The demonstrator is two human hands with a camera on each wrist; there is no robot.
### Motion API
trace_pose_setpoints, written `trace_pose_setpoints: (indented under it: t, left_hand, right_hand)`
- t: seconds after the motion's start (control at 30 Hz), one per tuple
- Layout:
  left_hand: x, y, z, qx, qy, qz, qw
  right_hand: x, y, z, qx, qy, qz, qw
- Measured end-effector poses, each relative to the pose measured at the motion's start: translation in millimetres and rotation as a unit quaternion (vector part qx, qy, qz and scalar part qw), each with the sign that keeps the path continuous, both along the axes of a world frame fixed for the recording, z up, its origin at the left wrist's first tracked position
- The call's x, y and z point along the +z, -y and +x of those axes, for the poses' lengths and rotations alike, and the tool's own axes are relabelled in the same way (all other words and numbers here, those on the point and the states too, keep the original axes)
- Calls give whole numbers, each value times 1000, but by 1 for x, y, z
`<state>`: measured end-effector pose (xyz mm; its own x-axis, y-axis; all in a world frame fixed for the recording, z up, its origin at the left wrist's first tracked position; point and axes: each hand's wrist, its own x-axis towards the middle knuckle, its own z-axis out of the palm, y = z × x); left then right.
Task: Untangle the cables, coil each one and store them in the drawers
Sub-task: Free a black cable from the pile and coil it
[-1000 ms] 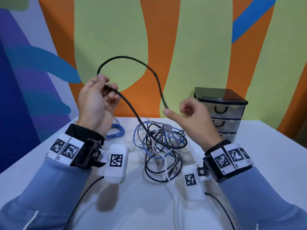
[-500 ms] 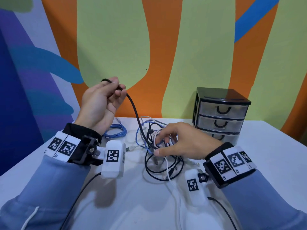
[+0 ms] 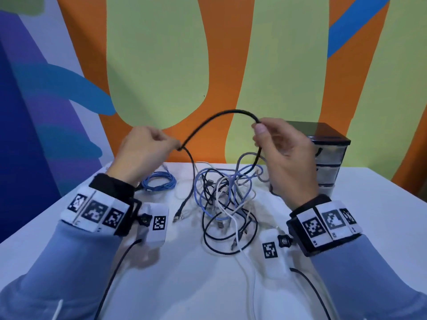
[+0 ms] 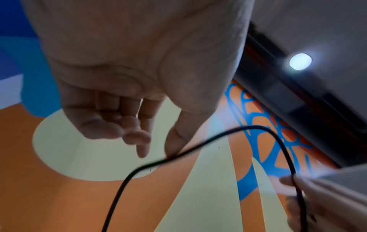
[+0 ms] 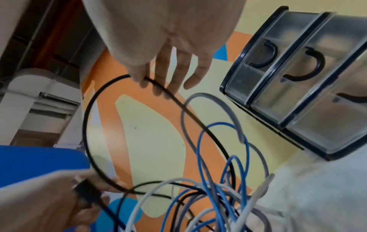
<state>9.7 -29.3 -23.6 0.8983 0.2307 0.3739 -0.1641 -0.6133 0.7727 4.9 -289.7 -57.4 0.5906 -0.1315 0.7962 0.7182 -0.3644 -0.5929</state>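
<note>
White tabletop [image 3: 381, 204] under a painted wall carries the tangle [image 3: 226, 199], drawers [image 3: 328, 162] at far right. Left hand [image 3: 141, 155] and right hand [image 3: 284, 153] each pinch the black cable [image 3: 221, 114], arched above the pile. Untangling seems underway; next, I judge, draw its far end free before coiling.

Black cable [image 3: 221, 113] arched in the air above a tangle of blue, grey, white and black cables [image 3: 227, 204] on the worktop, coiled blue cable [image 3: 159, 183] left of it, closed three-drawer unit [image 3: 328, 155] behind right
</note>
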Motion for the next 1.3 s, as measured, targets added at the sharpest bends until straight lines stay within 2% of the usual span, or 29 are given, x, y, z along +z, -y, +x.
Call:
trace_pose_setpoints:
  t: [0.03,0.1,0.17,0.23,0.3,0.4,0.53,0.6,0.67,0.73,0.87,1.0,1.07,1.13,1.23,1.3]
  left_hand:
    - [-1,2,-1,13,26,53,998]
    - [-1,9,-5,-7,122,85,989]
    - [4,20,-14,-91,215,16,972]
    - [9,32,-27,-179,259,-27,949]
    - [7,42,-32,-228,275,41,933]
    - [-4,49,-29,-230,285,174,914]
    - [-3,50,-28,-181,341,185,904]
    - [1,48,-31,-148,374,157,902]
    - [5,47,-37,-135,392,92,905]
    - [10,45,-43,-117,414,18,902]
    - [19,34,-43,-42,469,-113,875]
    - [25,8,-28,-10,458,-278,844]
    - [26,-4,-21,-38,427,-336,839]
    - [24,-7,-17,-31,404,-343,848]
    - [18,-1,-12,-1,382,-278,881]
    - [16,2,-12,-13,369,-274,888]
  right_hand:
    - [1,0,-1,14,0,31,999]
    - [1,-1,-2,39,-9,27,999]
    - [-1,-5,-4,70,-22,-11,997]
    - [-2,-12,-7,100,-32,-43,994]
    - [-2,-17,-10,128,-27,-59,990]
    - [0,-20,-15,177,-12,-42,983]
    - [4,-17,-20,211,-76,-11,974]
    - [2,-13,-19,245,-131,-25,960]
    - [-1,-12,-17,237,-178,-94,950]
    - [-6,-8,-10,187,-205,-163,947]
    - [-17,5,9,46,-193,-217,956]
    - [-26,16,21,-45,-235,-270,933]
    - [-26,20,22,-80,-237,-261,932]
    - [-21,22,20,-89,-206,-225,948]
    - [-10,19,13,1,-176,-107,979]
    - [-3,14,5,95,-214,-34,972]
